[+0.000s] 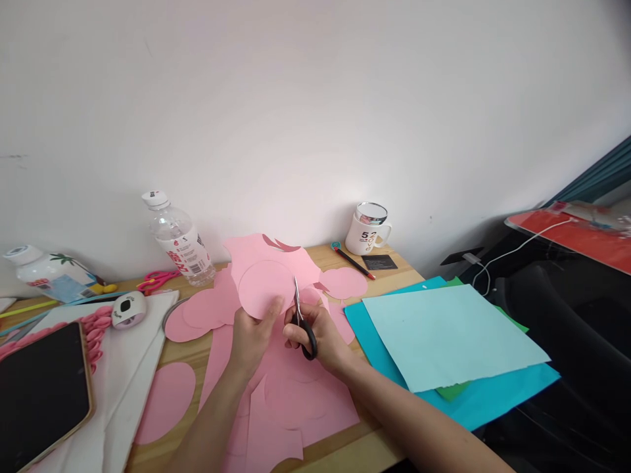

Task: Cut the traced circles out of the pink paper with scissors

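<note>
My left hand (254, 335) pinches the lower edge of a pink paper circle (265, 288), its thumb lying on top of the sheet. In my right hand (318, 332) is a pair of scissors (306, 336) with black handles, fingers closed around the loops. The metal blades point up and lie close to the right edge of the circle. Behind the circle stands a larger cut pink paper scrap (259, 246) with curved edges. Under both hands lie several pink sheets and offcuts (315, 401) on the wooden table (384, 282).
At the back left stand a plastic bottle (182, 246) and pink scissors (158, 281). A tablet-like dark device (44, 387) lies at front left. A white mug (365, 231) and pencil (352, 259) are at back right. Blue and green sheets (453, 335) lie right.
</note>
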Tool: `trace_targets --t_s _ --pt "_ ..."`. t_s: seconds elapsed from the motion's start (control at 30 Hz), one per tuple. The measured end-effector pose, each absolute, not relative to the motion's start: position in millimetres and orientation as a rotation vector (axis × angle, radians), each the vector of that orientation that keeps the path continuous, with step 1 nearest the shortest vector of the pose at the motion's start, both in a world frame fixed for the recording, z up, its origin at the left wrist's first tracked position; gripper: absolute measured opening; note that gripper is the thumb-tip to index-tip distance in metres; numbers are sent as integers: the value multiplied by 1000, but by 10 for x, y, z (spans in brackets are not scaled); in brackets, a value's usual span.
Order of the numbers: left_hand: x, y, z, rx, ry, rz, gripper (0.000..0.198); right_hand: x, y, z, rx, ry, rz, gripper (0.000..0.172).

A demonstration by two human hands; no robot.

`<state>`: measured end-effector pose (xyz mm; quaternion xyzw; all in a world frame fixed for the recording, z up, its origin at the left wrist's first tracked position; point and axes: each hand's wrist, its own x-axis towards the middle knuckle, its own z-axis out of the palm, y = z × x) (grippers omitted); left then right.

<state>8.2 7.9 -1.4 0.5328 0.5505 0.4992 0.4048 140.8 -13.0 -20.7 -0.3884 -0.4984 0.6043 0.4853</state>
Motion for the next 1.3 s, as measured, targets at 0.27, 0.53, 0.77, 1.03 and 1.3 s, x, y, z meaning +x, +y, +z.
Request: trace_targets --t_s 0.27,0.53,0.77,1.03,1.3 --pt "62 65 -31 1373 1340 1208 45 1427 -105 -164 -912 -1156 1443 40" --pt "57 95 -44 1393 1297 1200 36 1439 -108 -156 -930 -1181 1435 40" --pt "46 80 -48 1376 1274 1193 31 1439 -105 -158 -948 -1187 1445 41" --pt "76 73 9 1383 1222 1183 29 1420 -123 -116 -983 -1178 1445 35" --pt "74 70 10 1382 1180 1144 29 1419 -118 -155 -986 -1126 1498 32"
